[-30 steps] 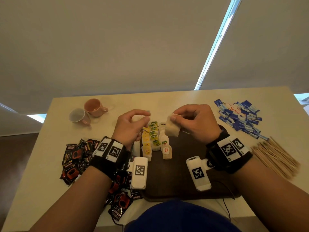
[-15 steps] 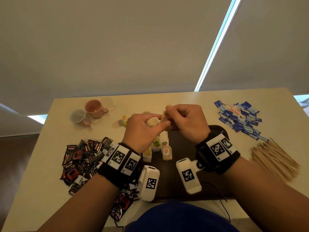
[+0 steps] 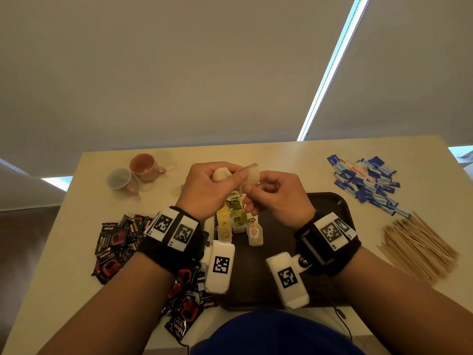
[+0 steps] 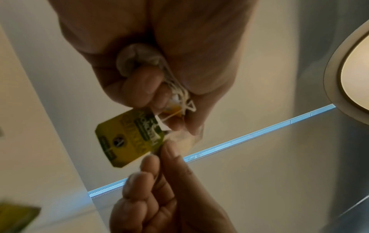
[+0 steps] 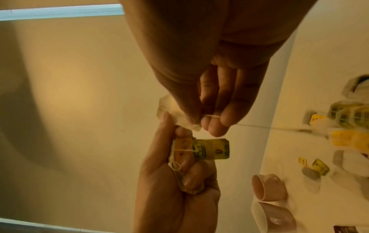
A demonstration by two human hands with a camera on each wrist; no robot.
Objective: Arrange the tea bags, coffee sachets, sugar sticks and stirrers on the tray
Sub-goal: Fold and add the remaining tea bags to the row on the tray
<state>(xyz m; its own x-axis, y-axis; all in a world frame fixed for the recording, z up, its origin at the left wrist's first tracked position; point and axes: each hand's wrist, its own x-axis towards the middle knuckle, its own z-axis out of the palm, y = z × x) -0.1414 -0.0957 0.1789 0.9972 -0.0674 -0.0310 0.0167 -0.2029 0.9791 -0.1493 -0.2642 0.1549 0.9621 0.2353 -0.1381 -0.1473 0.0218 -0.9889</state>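
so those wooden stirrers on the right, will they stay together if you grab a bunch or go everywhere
The stirrers are thin, straight, loose sticks lying fanned in a heap, not bound, so a grabbed bunch would probably splay and shed a few. They look stiff and light. Being flat-looking, they likely slide rather than roll across the smooth table.

Tea bags (image 3: pixel 234 216) are lined in rows on the dark tray (image 3: pixel 330 206); coffee sachets (image 3: pixel 115 242), sugar sticks (image 3: pixel 363 180) and stirrers (image 3: pixel 419 244) are heaped alongside.
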